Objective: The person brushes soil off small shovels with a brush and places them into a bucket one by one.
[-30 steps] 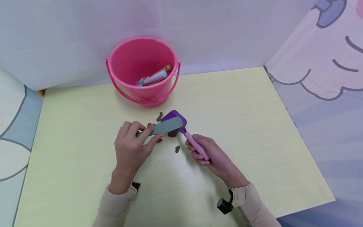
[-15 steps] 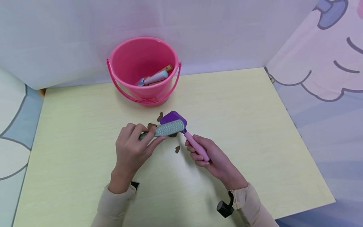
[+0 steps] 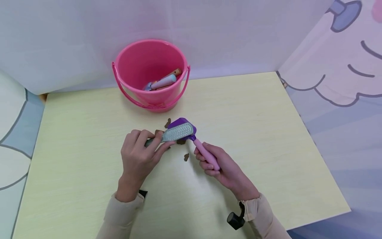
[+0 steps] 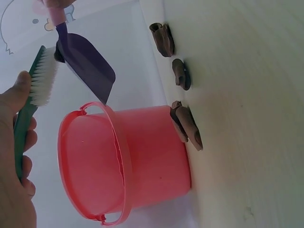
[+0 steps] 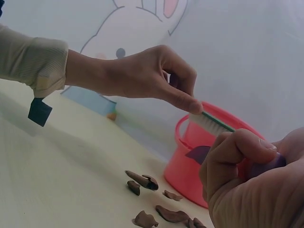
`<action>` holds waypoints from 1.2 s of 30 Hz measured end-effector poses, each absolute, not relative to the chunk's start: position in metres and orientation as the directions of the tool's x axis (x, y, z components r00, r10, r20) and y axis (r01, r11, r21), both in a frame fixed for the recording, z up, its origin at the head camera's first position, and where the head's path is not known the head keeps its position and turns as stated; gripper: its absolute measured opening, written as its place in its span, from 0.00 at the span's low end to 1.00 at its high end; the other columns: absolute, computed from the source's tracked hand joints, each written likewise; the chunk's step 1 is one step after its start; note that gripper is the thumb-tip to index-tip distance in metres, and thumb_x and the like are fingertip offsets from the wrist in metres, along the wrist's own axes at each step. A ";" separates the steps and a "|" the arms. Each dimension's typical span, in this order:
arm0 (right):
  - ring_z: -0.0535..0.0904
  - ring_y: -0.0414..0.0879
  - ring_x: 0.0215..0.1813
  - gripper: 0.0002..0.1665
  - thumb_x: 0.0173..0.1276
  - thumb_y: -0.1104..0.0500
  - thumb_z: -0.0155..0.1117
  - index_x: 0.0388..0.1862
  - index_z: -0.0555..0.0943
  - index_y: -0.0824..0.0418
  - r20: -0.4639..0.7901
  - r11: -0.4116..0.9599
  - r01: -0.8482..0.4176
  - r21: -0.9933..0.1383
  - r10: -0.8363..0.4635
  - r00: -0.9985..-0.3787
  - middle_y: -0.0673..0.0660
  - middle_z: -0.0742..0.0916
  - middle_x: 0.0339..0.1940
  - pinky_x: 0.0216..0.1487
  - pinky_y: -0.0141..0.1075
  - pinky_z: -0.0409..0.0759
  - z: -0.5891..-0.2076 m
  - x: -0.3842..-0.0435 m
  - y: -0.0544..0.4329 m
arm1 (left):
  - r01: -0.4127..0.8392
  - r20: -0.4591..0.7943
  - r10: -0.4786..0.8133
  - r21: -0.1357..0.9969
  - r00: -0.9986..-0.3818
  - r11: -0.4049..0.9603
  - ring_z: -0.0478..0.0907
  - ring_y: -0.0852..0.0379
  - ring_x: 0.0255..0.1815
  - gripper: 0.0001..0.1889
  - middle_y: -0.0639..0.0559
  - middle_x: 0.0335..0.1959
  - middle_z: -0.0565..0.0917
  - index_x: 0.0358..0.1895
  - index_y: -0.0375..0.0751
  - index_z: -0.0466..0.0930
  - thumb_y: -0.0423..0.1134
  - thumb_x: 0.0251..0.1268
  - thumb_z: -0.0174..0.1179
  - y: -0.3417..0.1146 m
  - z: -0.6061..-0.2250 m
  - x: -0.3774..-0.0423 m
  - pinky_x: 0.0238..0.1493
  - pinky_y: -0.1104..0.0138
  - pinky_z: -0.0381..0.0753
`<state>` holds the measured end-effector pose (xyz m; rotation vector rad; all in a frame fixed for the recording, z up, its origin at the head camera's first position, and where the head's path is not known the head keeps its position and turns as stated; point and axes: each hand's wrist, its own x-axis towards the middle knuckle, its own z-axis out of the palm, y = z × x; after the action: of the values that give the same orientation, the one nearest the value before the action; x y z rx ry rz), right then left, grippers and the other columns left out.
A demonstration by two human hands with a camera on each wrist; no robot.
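My left hand [image 3: 140, 156] grips a green brush by its handle, and the brush's white bristles [image 4: 43, 78] show in the left wrist view. In the head view the brush [image 3: 178, 131] lies tilted across a purple shovel blade [image 3: 177, 122]. My right hand [image 3: 225, 166] holds that shovel by its pink handle [image 3: 206, 154]. A small dark lump [image 4: 59, 53] sits between bristles and blade. Both tools are raised above the table. Below them lie several brown curled pieces, one near the front [image 3: 186, 157] and one behind [image 3: 168, 123]; others are partly hidden.
Behind the hands a pink bucket [image 3: 153, 99] stands on the pale table [image 3: 253, 132], its handle hanging at the front. Inside it lies a tool with a light blue handle [image 3: 164, 81] beside a wooden-handled one. A white cloth wall [image 3: 232, 36] closes the back.
The brush has turned in my left hand: its smooth back faced up earlier, and now the bristle side shows over the shovel blade. The shovel and right hand have hardly moved.
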<state>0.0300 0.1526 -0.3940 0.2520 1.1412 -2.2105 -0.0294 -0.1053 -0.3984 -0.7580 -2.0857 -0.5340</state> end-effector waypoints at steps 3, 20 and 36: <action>0.67 0.32 0.20 0.20 0.87 0.47 0.43 0.50 0.74 0.61 -0.432 -0.428 0.613 -0.664 -0.448 -0.782 0.47 0.75 0.32 0.16 0.21 0.62 -0.394 0.031 0.152 | 0.697 0.837 0.317 0.103 -0.446 0.709 0.74 0.46 0.28 0.24 0.43 0.28 0.79 0.41 0.36 0.92 0.58 0.71 0.64 -0.106 -0.395 -0.029 0.26 0.58 0.72; 0.66 0.32 0.20 0.20 0.86 0.46 0.45 0.50 0.73 0.62 -0.437 -0.400 0.609 -0.685 -0.444 -0.782 0.48 0.74 0.31 0.16 0.22 0.61 -0.391 0.035 0.150 | 0.688 0.790 0.377 0.076 -0.482 0.722 0.75 0.46 0.30 0.25 0.42 0.29 0.80 0.43 0.36 0.92 0.58 0.73 0.62 -0.107 -0.393 -0.027 0.27 0.57 0.74; 0.65 0.32 0.20 0.20 0.86 0.46 0.44 0.50 0.74 0.61 -0.441 -0.371 0.595 -0.713 -0.423 -0.792 0.47 0.74 0.32 0.16 0.22 0.60 -0.393 0.036 0.146 | 0.725 0.795 0.393 0.083 -0.462 0.684 0.75 0.47 0.29 0.24 0.43 0.29 0.82 0.42 0.37 0.92 0.57 0.71 0.64 -0.103 -0.393 -0.022 0.27 0.58 0.75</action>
<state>0.0357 0.1465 -0.3926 0.2439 1.2359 -2.1739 -0.0224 -0.1027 -0.3927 -0.8553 -2.1018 -0.5339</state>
